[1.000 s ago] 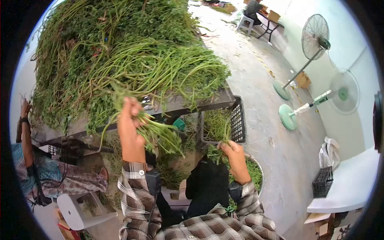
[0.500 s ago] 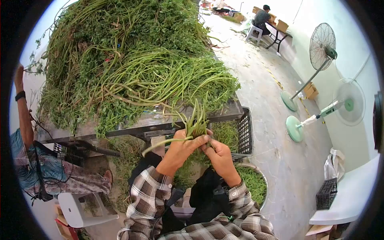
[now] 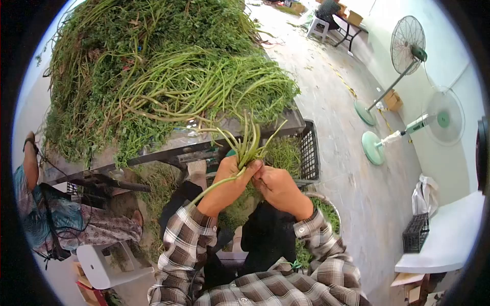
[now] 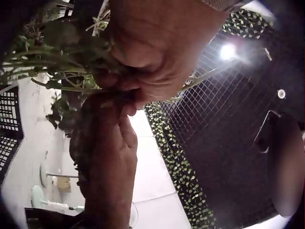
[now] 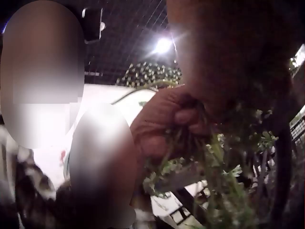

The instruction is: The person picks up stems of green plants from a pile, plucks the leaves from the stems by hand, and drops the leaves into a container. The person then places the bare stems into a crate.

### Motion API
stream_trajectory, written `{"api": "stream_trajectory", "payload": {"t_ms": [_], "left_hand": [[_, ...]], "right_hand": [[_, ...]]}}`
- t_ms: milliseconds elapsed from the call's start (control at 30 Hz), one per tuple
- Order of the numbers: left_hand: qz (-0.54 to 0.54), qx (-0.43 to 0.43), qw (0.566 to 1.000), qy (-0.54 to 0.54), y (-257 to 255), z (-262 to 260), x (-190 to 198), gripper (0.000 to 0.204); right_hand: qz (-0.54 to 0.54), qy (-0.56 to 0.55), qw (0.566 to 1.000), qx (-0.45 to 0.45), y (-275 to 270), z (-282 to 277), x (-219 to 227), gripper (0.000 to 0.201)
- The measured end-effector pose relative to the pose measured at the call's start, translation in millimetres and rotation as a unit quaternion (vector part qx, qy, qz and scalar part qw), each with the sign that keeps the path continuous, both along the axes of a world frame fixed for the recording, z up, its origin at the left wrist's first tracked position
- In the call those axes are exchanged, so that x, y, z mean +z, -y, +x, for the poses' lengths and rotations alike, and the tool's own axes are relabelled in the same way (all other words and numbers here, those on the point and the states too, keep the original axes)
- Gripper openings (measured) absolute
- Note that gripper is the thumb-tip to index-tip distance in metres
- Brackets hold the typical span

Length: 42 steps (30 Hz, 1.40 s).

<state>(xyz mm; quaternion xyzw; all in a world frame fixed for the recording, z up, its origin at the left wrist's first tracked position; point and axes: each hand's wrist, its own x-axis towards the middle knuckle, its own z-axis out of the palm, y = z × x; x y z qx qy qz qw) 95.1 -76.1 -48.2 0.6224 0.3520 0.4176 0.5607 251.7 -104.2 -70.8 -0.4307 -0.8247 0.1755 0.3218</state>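
Observation:
In the head view, a bunch of green leafy stems (image 3: 248,145) stands up out of my left hand (image 3: 227,186), which grips it with curled fingers. One long stem bends back over the left wrist. My right hand (image 3: 282,189) is pressed up against the left, its fingers curled round the same bunch below the left thumb. Both wrist views show the two hands meeting, with leaves (image 5: 224,191) hanging beneath them. A big heap of the same greens (image 3: 153,66) covers the table (image 3: 176,140) just beyond my hands.
A black crate (image 3: 309,153) of stems stands under the table's right corner, with a round tub of greens (image 3: 326,211) nearer me. Another person (image 3: 56,214) is at the left by a white stool (image 3: 104,265). Two fans (image 3: 375,148) (image 3: 408,46) stand at the right.
A second ago my hands were apart, the left with a drooping bunch and the right with a few sprigs. They came together at the bunch, and the right hand has since turned knuckles up.

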Motion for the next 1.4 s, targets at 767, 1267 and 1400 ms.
{"api": "stream_trajectory", "payload": {"t_ms": [767, 1267, 1400], "left_hand": [[-0.035, 0.160, 0.982, 0.095, -11, -30, 17, 0.031], [-0.163, -0.075, 0.796, 0.579, -38, -67, 12, 0.027], [-0.157, -0.068, 0.803, 0.571, -40, -65, 7, 0.028]], "right_hand": [[-0.096, -0.036, 0.889, -0.446, 56, 187, -58, 0.028], [-0.216, -0.045, 0.913, -0.343, 107, 152, -79, 0.021], [-0.241, -0.254, 0.920, -0.174, 60, 82, -30, 0.016]]}}
